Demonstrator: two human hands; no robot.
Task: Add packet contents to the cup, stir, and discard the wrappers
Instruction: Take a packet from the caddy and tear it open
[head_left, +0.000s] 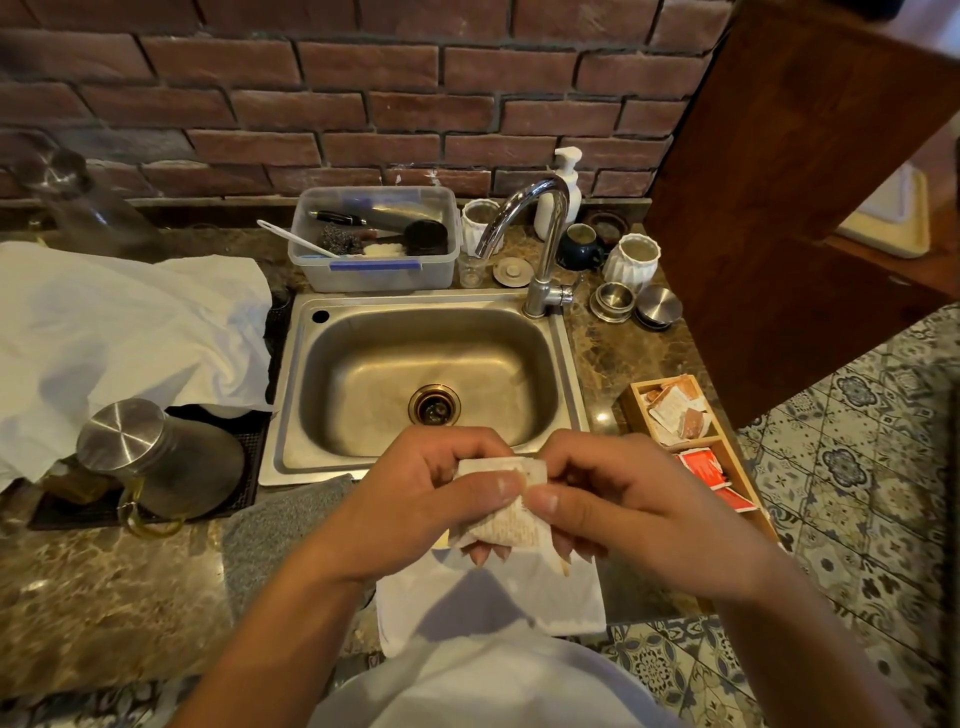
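Observation:
A small white paper packet (511, 522) with fine print is held in front of me, just below the sink's front edge. My left hand (431, 499) pinches its upper left part between thumb and fingers. My right hand (613, 499) pinches its upper right part, thumb on the front. Both thumbs meet near the packet's top edge. A wooden box (636, 410) at the right holds more white and red packets (701, 462). The cup is hidden beneath my hands or out of sight.
A steel sink (415, 322) with a tap (540, 244) lies ahead. A white cloth (488, 597) and a grey towel (270, 535) lie on the marble counter below my hands. A steel kettle (156, 457) sits left. Jars, lids and a plastic tub stand behind the sink.

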